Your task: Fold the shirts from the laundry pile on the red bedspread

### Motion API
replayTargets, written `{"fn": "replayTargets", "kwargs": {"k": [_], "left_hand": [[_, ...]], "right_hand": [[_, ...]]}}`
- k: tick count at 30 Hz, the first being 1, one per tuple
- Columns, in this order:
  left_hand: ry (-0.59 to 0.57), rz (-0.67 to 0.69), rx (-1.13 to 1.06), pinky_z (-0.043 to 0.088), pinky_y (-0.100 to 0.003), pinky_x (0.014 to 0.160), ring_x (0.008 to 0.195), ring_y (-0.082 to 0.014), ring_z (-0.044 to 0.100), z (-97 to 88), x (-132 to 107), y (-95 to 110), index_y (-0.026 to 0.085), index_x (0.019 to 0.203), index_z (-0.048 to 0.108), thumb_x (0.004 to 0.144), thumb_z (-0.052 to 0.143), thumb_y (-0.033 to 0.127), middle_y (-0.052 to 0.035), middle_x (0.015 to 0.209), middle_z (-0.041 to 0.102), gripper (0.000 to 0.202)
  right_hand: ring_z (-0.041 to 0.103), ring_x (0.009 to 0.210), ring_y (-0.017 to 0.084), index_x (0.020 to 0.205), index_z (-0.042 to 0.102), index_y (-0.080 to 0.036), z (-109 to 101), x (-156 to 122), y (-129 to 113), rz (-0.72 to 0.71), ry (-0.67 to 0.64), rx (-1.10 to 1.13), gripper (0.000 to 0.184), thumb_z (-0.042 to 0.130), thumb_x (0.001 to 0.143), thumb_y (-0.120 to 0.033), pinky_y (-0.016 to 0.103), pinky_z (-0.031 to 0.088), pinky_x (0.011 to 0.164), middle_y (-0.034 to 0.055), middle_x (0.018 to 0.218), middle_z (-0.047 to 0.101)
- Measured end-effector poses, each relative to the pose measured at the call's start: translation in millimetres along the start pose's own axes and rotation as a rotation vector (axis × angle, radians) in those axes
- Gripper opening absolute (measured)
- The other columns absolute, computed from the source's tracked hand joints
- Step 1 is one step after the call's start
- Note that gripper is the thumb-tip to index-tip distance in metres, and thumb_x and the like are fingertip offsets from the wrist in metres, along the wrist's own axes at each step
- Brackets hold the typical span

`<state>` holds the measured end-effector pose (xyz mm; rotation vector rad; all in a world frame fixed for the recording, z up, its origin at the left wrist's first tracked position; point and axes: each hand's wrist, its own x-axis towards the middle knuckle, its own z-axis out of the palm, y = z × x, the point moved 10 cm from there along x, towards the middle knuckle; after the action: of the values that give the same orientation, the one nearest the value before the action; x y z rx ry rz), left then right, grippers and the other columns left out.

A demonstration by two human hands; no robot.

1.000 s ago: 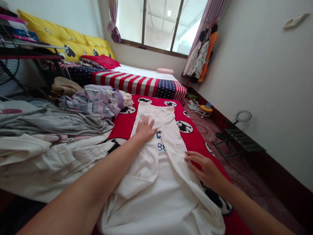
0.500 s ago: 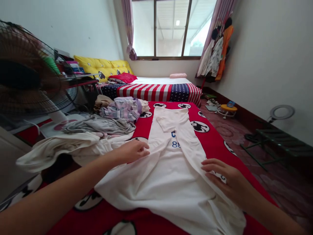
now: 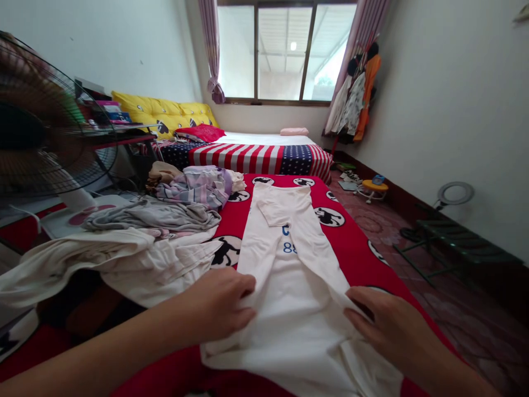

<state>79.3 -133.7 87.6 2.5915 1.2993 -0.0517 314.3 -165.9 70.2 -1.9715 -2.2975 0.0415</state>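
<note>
A white T-shirt with blue print lies lengthwise on the red panda-print mattress, its sides folded inward. My left hand pinches the shirt's left edge near the bottom, fingers curled around the cloth. My right hand grips the folded right edge, fingers closed on the fabric. Both hands sit at the near end of the shirt.
A pile of loose clothes covers the mattress to the left. A standing fan is at far left. A flag-pattern bed lies beyond. A folding rack and ring light stand on the floor at right.
Both hands have slid toward me along the shirt's sides and closed on its edges. The left side now lies folded in. My head has drawn back.
</note>
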Motion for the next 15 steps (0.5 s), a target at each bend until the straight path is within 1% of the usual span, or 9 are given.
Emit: {"fn": "replayTargets", "kwargs": {"k": [3,5,7,8,9,10,11,13,15], "left_hand": [[-0.097,0.291,-0.019,0.044,-0.029,0.061,0.075,-0.0219,0.064,9.9,1,74,0.022,0.089,0.063,0.08,0.061,0.038,-0.0045,0.084,0.068,0.019],[-0.164,0.581,0.045,0.046,-0.028,0.059,0.068,-0.0197,0.064,18.5,-7,123,0.021,0.084,0.064,0.081,0.062,0.029,-0.0031,0.078,0.069,0.009],[-0.167,0.808,0.049,0.048,-0.027,0.062,0.066,-0.0172,0.063,15.9,-15,151,0.022,0.081,0.063,0.082,0.06,0.02,-0.0015,0.075,0.069,0.004],[-0.145,0.858,-0.005,0.049,-0.025,0.066,0.07,-0.016,0.064,8.9,-15,153,0.023,0.085,0.064,0.083,0.058,0.017,-0.0009,0.079,0.07,0.008],[-0.11,0.857,-0.082,0.049,-0.023,0.071,0.075,-0.0147,0.065,-0.4,-9,148,0.024,0.092,0.065,0.085,0.055,0.016,-0.0006,0.085,0.071,0.014],[-0.057,0.81,-0.156,0.049,-0.022,0.076,0.082,-0.0138,0.065,-10.4,1,134,0.024,0.101,0.064,0.087,0.052,0.015,-0.0009,0.093,0.071,0.021],[0.004,0.737,-0.206,0.048,-0.021,0.081,0.09,-0.0134,0.065,-18.7,14,113,0.025,0.109,0.063,0.088,0.05,0.013,-0.0014,0.101,0.07,0.027],[0.141,0.556,-0.158,0.046,-0.025,0.088,0.1,-0.0165,0.062,-27.0,41,59,0.023,0.108,0.065,0.088,0.047,0.009,-0.004,0.109,0.068,0.031],[0.184,0.452,-0.037,0.042,-0.033,0.097,0.11,-0.0227,0.058,-21.0,58,10,0.022,0.107,0.067,0.083,0.055,0.009,-0.0062,0.114,0.066,0.03]], "right_hand": [[0.062,0.068,0.016,0.083,0.065,-0.024,8,-3,-38,-0.151,-0.08,0.107,0.011,0.056,0.083,-0.03,0.026,0.038,0.06,0.0016,0.078,0.064],[0.062,0.072,0.015,0.087,0.067,-0.026,14,-9,-66,-0.307,-0.16,0.186,0.009,0.061,0.082,-0.03,0.024,0.04,0.062,0.0005,0.084,0.064],[0.062,0.075,0.014,0.095,0.068,-0.026,8,-13,-78,-0.419,-0.135,0.249,0.014,0.058,0.085,-0.028,0.023,0.042,0.064,0.0017,0.087,0.065],[0.062,0.077,0.014,0.1,0.067,-0.025,1,-13,-76,-0.455,-0.077,0.28,0.018,0.053,0.088,-0.026,0.023,0.044,0.066,0.0031,0.088,0.065],[0.063,0.079,0.014,0.106,0.065,-0.024,-8,-12,-68,-0.474,0.005,0.306,0.022,0.049,0.091,-0.023,0.022,0.045,0.067,0.0046,0.091,0.066],[0.063,0.081,0.014,0.11,0.064,-0.022,-17,-10,-56,-0.483,0.094,0.321,0.026,0.045,0.092,-0.021,0.022,0.046,0.069,0.0061,0.094,0.066],[0.063,0.083,0.014,0.11,0.063,-0.022,-24,-8,-41,-0.482,0.171,0.318,0.027,0.043,0.093,-0.018,0.023,0.047,0.071,0.0071,0.096,0.067],[0.063,0.089,0.015,0.106,0.065,-0.022,-27,-2,-12,-0.478,0.256,0.26,0.029,0.042,0.091,-0.012,0.025,0.049,0.076,0.0076,0.099,0.067],[0.062,0.096,0.017,0.105,0.067,-0.025,-18,4,8,-0.5,0.224,0.187,0.033,0.044,0.087,-0.008,0.028,0.05,0.082,0.007,0.105,0.067]]}}
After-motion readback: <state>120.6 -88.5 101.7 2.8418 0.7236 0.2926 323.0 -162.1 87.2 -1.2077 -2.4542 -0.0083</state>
